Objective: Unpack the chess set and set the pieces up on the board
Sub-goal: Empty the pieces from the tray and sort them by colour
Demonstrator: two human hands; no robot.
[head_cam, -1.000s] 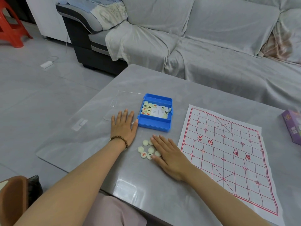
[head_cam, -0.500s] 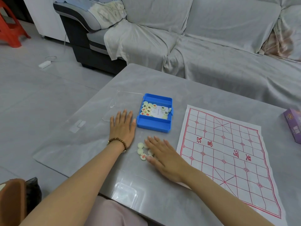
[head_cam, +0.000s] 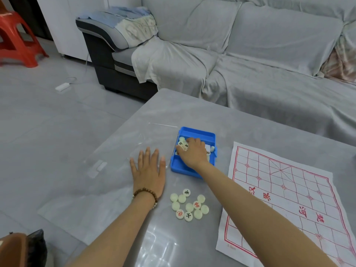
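Note:
A blue box sits mid-table with cream round chess pieces inside. My right hand reaches into it, fingers curled over several pieces. A loose cluster of cream discs, some marked in red or black, lies on the table in front of the box. My left hand, with a bead bracelet on the wrist, rests flat on the table left of the box. The paper board with red grid lines lies spread to the right, bare of pieces.
A clear plastic lid lies left of the box on the grey table. A covered grey sofa stands behind. A red stool stands far left on the floor.
My right hand left the loose pieces on the table and moved up into the blue box. More discs now lie uncovered. My left hand stayed flat.

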